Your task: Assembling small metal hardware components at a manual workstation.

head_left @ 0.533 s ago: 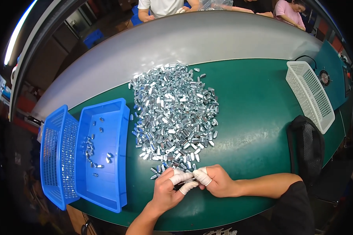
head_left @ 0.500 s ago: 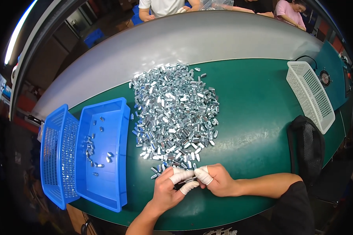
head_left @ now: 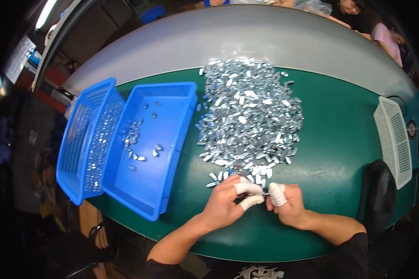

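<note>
Your left hand [head_left: 226,202] and right hand [head_left: 286,204] meet at 6 o'clock on the green table [head_left: 340,139], fingertips pinched narrow around one small metal piece [head_left: 265,193] held between them. It looks like both hands grip it so it can be worked or checked close up, right at the near edge of the pile of metal pieces [head_left: 249,116], for short reaches. White finger cots [head_left: 249,188] cover your fingertips, probably against sharp edges. The piece is mostly hidden, only a thin silvery sliver shows; its shape can't be told. The pile pieces are small, shiny, blocky and silver, heaped from centre toward 12. The blue tray [head_left: 149,186] at 9 holds a few scattered pieces, likely the done ones. The blue mesh basket [head_left: 79,139] sits touching its left side. The white basket [head_left: 393,139] is at 3.
</note>
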`<action>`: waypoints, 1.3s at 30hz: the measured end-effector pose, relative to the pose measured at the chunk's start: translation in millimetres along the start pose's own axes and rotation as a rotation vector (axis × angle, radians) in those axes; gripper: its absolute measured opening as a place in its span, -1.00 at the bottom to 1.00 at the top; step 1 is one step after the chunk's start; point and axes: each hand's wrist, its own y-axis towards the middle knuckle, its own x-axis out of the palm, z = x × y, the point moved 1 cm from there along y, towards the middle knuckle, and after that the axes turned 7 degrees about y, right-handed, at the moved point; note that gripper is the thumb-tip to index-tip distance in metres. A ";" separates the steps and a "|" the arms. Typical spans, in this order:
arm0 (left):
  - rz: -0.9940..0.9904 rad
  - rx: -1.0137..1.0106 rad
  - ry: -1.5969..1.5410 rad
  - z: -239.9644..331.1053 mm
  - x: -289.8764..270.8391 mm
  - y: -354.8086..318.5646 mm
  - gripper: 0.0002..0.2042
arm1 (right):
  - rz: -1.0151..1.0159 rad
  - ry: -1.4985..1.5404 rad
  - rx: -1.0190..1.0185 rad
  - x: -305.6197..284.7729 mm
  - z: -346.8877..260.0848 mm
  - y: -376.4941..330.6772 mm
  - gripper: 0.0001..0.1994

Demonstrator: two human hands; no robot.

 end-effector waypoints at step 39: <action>0.199 0.102 0.312 -13.7 -35.0 0.3 -0.77 | 0.066 0.146 -0.024 -9.1 -1.5 4.0 -0.53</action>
